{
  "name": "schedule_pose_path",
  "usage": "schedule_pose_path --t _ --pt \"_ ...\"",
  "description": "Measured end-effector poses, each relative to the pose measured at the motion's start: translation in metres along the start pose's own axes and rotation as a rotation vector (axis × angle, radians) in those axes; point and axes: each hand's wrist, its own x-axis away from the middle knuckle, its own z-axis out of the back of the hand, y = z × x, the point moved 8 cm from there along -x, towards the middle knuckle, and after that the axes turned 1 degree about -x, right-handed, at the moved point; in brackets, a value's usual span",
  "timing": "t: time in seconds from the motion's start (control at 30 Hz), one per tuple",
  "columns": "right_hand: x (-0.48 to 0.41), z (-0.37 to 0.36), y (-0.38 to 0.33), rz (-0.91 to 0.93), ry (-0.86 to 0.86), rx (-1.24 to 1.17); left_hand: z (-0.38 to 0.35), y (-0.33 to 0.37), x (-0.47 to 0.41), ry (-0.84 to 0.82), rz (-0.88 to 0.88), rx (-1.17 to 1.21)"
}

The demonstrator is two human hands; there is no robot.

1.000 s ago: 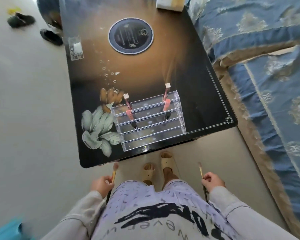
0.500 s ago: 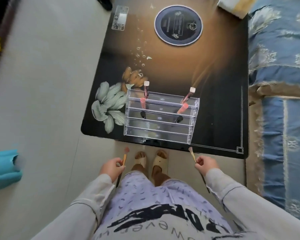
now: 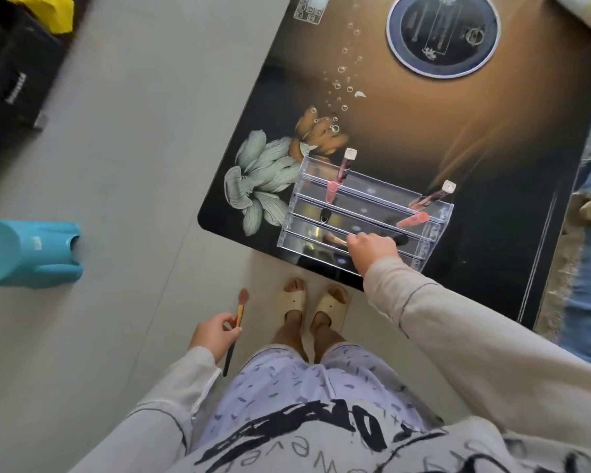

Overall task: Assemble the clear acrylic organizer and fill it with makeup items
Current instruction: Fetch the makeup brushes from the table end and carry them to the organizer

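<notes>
— Where is the organizer?

— The clear acrylic organizer (image 3: 365, 213) stands on the dark glass table (image 3: 458, 138), near the edge closest to my feet, beside the printed pale flower (image 3: 256, 179). Its tiers step up away from me.

— What are your hands doing?

— My right hand (image 3: 371, 249) reaches over one of the front tiers, fingers curled around a makeup brush (image 3: 335, 239) whose bristle end lies inside that trough, pointing to my left. My left hand (image 3: 215, 332) hangs low over the floor, away from the table, pinching a second brush (image 3: 238, 315) by its gold handle, pink bristles upward.

— Anything already in the organizer?

— Two lip gloss tubes lean in the rear rows: one (image 3: 342, 170) at the left end, the other (image 3: 430, 198) at the right, both with pale caps up. A dark piece (image 3: 325, 216) sits in a middle tier; I cannot tell what it is.

— And around it?

— A round dark disc (image 3: 442, 32) lies at the table's far side.
</notes>
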Motion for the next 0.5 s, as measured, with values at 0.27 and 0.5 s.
schedule_pose_path --t 0.27,0.5 --pt "-0.017 -0.006 -0.02 0.091 -0.064 0.194 -0.007 -0.011 -0.002 -0.011 0.048 0.047" --pt "-0.018 -0.011 -0.021 0.142 -0.088 0.273 -0.009 0.002 -0.002 -0.042 0.025 0.031"
